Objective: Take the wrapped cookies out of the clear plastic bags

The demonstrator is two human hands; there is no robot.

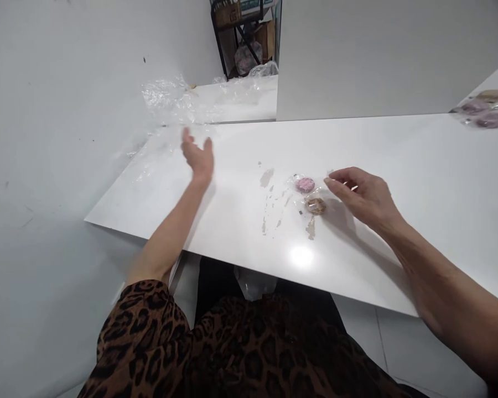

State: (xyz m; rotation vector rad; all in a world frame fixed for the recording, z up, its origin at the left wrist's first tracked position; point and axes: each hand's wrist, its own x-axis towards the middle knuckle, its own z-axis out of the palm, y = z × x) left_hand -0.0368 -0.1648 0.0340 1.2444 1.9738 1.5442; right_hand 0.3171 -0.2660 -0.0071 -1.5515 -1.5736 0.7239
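Observation:
My left hand (pixel 198 156) is raised over the far left part of the white table, fingers and thumb apart, slightly blurred, holding nothing. Beyond its fingertips lies crumpled clear plastic film (pixel 172 99). My right hand (pixel 365 196) is closed in a pinch, thumb against forefinger, at the right edge of a clear plastic packet (pixel 321 193). Inside the see-through plastic sit a pink round piece (pixel 305 184) and, just nearer to me, a golden-brown round piece (pixel 316 206). What kind of pieces these are, I cannot tell.
The white table (pixel 232 221) has worn grey patches (pixel 267 177). A pale upright panel (pixel 377 55) stands along its back edge. More wrapped pink and tan pieces (pixel 492 110) lie at the far right. Behind is a dark shelf rack (pixel 219 44); a wall (pixel 45 138) borders the left.

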